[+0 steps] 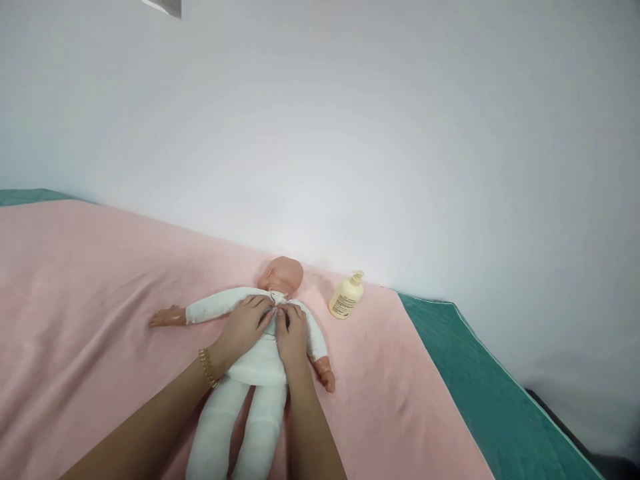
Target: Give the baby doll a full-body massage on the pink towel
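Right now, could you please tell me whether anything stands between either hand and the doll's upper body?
Nothing visible does: the left hand and the right hand both rest on the doll. The pump bottle stands off to the doll's right in the picture, clear of both hands.

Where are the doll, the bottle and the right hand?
Doll (259, 363): head view, on its white-clothed torso.
Bottle (345, 299): head view, on its pale yellow body, below the pump.
Right hand (293, 333): head view, on the back of the hand.
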Tool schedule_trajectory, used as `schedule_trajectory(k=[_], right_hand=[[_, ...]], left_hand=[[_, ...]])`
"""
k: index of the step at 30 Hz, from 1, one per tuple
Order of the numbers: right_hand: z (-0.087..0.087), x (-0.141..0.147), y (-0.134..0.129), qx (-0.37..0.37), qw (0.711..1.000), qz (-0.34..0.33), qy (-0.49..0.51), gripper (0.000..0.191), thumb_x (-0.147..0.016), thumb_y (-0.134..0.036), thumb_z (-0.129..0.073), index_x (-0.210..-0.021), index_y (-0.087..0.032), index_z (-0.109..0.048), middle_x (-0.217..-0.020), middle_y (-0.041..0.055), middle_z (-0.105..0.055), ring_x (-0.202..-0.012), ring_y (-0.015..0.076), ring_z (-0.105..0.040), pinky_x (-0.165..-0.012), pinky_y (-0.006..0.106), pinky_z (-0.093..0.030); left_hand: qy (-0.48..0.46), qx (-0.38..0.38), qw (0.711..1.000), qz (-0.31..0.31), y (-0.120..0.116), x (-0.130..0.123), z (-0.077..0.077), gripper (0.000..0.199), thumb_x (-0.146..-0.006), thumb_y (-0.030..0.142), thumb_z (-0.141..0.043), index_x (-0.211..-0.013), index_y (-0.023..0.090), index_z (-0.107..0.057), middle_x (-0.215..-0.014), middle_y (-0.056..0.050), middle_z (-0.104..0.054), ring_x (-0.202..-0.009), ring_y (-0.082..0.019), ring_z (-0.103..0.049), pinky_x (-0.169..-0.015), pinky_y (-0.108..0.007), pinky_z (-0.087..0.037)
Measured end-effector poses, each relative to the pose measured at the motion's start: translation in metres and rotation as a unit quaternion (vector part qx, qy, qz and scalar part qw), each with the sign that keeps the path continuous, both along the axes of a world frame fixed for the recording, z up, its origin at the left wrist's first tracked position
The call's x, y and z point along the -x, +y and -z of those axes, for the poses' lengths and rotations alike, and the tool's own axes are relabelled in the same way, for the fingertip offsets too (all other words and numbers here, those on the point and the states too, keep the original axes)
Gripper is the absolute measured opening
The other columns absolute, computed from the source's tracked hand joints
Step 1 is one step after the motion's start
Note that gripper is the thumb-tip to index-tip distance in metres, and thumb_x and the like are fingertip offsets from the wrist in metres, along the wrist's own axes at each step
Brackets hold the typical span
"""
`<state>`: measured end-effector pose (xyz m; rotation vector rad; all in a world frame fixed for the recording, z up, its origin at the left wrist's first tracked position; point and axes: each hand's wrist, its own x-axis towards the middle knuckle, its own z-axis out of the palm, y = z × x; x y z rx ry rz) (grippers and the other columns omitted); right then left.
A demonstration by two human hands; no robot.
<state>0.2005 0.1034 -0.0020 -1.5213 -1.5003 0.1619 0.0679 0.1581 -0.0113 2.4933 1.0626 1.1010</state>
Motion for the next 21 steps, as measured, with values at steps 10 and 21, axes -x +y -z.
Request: schedule_trajectory(k=[10, 21], right_hand=[[0.006, -0.001, 0.006, 0.030, 0.999, -0.002, -0.037, 0.029, -0.096, -0.021, -0.045, -0.110, -0.020, -0.070, -0.114, 0.0077, -0.071, -0.112, 0.0245, -0.059, -0.101, 0.041, -0.041], [0.002, -0.005, -0.022, -0.050, 0.997, 0.017, 0.061, 0.034, -0.100, -0.033, -0.040, -0.115, -0.019, -0.067, -0.121, 0.0104, -0.065, -0.119, 0.0230, -0.053, -0.106, 0.040, -0.038]], left_hand=[[0.013, 0.027, 1.000, 0.007, 0.000, 0.000, 0.001, 0.029, -0.099, 0.031, -0.038, -0.105, 0.018, -0.063, -0.107, -0.009, -0.069, -0.105, -0.026, -0.057, -0.095, -0.043, -0.042], [-0.108, 0.031, 0.994, 0.013, -0.025, 0.018, -0.009, 0.034, -0.100, 0.039, -0.039, -0.114, 0.020, -0.064, -0.124, -0.008, -0.065, -0.119, -0.026, -0.055, -0.104, -0.045, -0.040]])
